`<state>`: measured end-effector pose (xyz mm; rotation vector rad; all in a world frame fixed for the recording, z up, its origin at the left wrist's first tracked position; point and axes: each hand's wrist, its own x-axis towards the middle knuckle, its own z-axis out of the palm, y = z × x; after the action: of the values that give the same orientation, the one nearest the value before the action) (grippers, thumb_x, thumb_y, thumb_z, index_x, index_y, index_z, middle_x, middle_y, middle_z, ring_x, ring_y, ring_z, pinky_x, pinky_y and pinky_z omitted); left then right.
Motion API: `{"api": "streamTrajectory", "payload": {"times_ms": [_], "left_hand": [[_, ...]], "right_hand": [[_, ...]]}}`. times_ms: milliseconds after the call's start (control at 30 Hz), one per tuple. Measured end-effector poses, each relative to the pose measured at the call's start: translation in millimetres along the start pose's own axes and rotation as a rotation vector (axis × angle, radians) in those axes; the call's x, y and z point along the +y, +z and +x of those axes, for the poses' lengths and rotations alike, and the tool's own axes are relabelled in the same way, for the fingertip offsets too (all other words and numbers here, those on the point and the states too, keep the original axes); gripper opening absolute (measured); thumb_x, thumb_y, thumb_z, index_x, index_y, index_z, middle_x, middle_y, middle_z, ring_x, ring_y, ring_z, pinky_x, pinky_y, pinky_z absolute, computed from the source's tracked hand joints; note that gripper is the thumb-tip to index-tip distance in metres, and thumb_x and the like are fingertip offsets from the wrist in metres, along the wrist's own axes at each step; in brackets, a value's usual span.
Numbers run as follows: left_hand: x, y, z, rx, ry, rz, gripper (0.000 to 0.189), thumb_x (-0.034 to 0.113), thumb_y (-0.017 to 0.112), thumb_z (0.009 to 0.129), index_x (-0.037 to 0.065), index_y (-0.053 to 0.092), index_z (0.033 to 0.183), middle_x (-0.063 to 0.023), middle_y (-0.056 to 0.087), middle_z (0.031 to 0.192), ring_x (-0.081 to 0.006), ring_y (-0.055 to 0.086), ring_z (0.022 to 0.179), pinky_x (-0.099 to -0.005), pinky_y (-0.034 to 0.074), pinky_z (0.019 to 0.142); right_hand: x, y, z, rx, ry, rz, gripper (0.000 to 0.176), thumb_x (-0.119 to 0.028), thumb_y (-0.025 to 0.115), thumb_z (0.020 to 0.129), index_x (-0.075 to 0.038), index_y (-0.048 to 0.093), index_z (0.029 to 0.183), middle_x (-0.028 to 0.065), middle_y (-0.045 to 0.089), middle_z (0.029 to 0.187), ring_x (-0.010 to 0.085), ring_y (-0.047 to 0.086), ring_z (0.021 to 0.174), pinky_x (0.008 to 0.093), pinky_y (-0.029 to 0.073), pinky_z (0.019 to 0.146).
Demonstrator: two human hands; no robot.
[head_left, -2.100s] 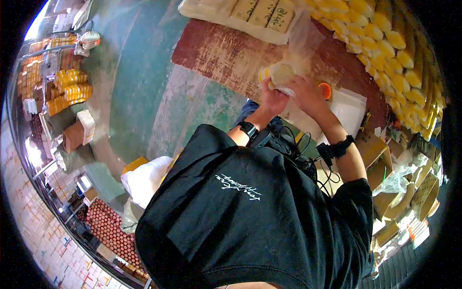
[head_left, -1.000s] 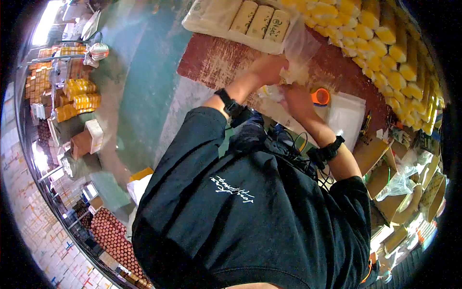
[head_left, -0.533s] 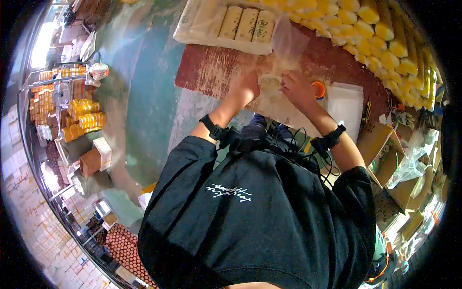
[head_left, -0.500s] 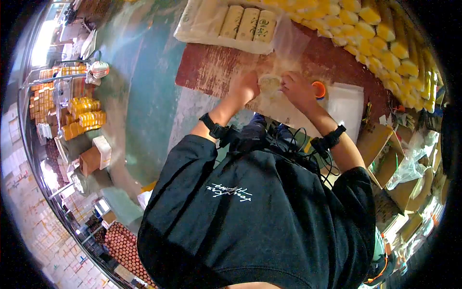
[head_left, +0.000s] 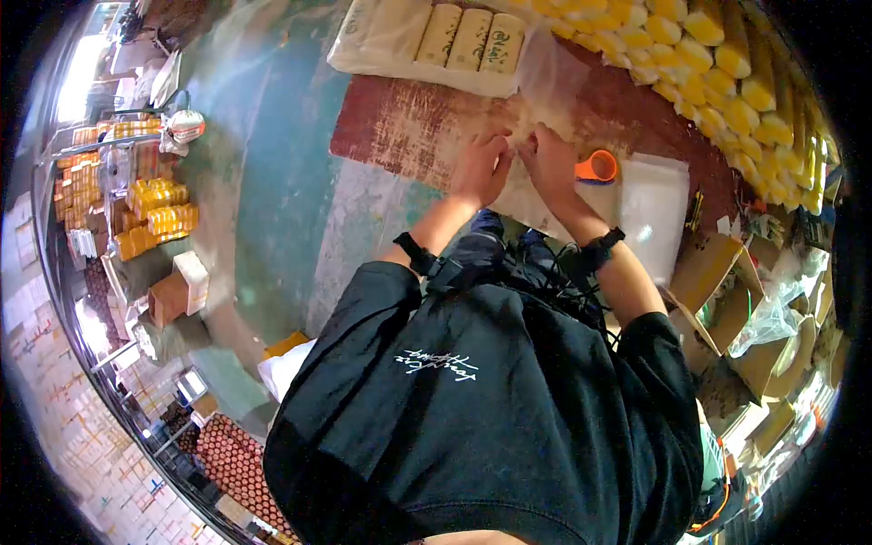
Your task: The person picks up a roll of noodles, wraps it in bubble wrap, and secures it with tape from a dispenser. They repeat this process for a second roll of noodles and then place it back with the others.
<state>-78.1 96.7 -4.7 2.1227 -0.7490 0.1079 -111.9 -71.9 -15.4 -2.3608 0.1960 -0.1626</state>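
My left hand and my right hand are side by side on the worn red table. Both grip the lower end of a clear plastic bag that lies on the table and stretches away from me. A pale packed item sits inside the bag between my fingertips, mostly hidden by my hands. Each wrist carries a black band.
An orange tape roll lies just right of my right hand, beside a stack of white sheets. A white pack of beige rolls lies at the far table edge. Yellow packets are piled far right; cardboard boxes stand near right.
The bag with the pale item was held up in front of me, then came down onto the table. My hands have drawn close together over its near end.
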Motion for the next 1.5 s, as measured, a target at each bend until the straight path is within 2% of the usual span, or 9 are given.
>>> {"api": "streamTrajectory", "payload": {"times_ms": [167,267,467,667,967,1167,1267,1367,1500], "left_hand": [[0,5,-8,-0.042,-0.320,-0.237,0.014,0.014,0.057,0.100,0.001,0.064,0.104,-0.0179,0.068,0.106,-0.0359,0.065,0.092,-0.0421,0.052,0.083],[5,2,-8,-0.073,-0.501,-0.122,0.017,0.015,0.059,0.101,0.002,0.066,0.107,-0.0177,0.067,0.096,-0.0332,0.064,0.080,-0.0410,0.051,0.073],[21,10,-15,0.096,-0.212,-0.021,0.013,0.017,0.061,0.098,0.005,0.066,0.099,-0.0173,0.068,0.086,-0.0401,0.066,0.082,-0.0479,0.051,0.069],[17,17,-18,0.030,-0.292,-0.051,0.008,0.015,0.066,0.093,0.008,0.069,0.094,-0.0157,0.070,0.097,-0.0369,0.064,0.096,-0.0469,0.051,0.080],[36,24,8,-0.522,-0.390,0.331,0.016,0.019,0.065,0.090,0.006,0.072,0.095,-0.0200,0.069,0.109,-0.0417,0.066,0.102,-0.0511,0.054,0.090],[26,1,-2,-0.089,0.003,0.364,0.047,0.023,0.070,0.089,0.008,0.058,0.132,-0.0195,0.054,0.138,-0.0397,0.062,0.115,-0.0505,0.055,0.091],[26,-20,-2,-0.342,-0.468,0.050,0.069,0.023,0.074,0.090,0.016,0.042,0.150,-0.0188,0.051,0.143,-0.0374,0.060,0.119,-0.0477,0.054,0.094],[-42,43,-50,-0.185,-0.188,-0.060,0.071,0.017,0.075,0.090,0.016,0.039,0.152,-0.0202,0.056,0.136,-0.0313,0.063,0.117,-0.0426,0.057,0.088],[-27,59,-56,-0.317,-0.812,-0.957,0.075,0.015,0.068,0.098,0.019,0.024,0.158,-0.0144,0.050,0.142,-0.0244,0.060,0.119,-0.0375,0.060,0.084]], "right_hand": [[2,12,-6,0.078,0.065,0.113,0.028,-0.022,0.078,0.084,-0.004,0.057,0.089,0.0166,0.064,0.085,0.0391,0.064,0.079,0.0482,0.049,0.068],[9,15,-18,0.108,-0.178,-0.021,0.029,-0.021,0.079,0.083,-0.004,0.057,0.088,0.0162,0.064,0.086,0.0379,0.064,0.079,0.0472,0.050,0.068],[-5,10,-20,0.053,0.218,0.162,0.047,-0.035,0.079,0.086,-0.004,0.055,0.112,0.0126,0.068,0.080,0.0356,0.069,0.076,0.0476,0.052,0.067],[6,17,-23,-0.131,0.108,0.290,0.054,-0.033,0.074,0.090,-0.003,0.049,0.126,0.0150,0.073,0.091,0.0373,0.072,0.083,0.0476,0.056,0.073],[-6,0,-32,-0.181,-0.018,0.369,0.033,-0.014,0.071,0.086,-0.004,0.058,0.114,0.0205,0.070,0.101,0.0412,0.069,0.099,0.0465,0.054,0.083],[23,3,-21,-0.246,0.211,0.291,0.034,-0.032,0.079,0.084,-0.004,0.061,0.091,0.0146,0.063,0.085,0.0304,0.062,0.076,0.0418,0.049,0.069],[25,-4,-20,-0.177,0.214,0.309,0.044,-0.042,0.080,0.082,-0.003,0.061,0.086,0.0116,0.058,0.078,0.0258,0.056,0.070,0.0404,0.047,0.066],[31,1,-16,-0.154,0.169,0.291,0.043,-0.042,0.079,0.084,-0.003,0.061,0.085,0.0113,0.061,0.077,0.0265,0.058,0.069,0.0404,0.047,0.065],[31,4,-14,-0.177,0.183,0.292,0.040,-0.039,0.076,0.089,-0.003,0.061,0.085,0.0122,0.064,0.078,0.0268,0.061,0.068,0.0415,0.048,0.065]]}}
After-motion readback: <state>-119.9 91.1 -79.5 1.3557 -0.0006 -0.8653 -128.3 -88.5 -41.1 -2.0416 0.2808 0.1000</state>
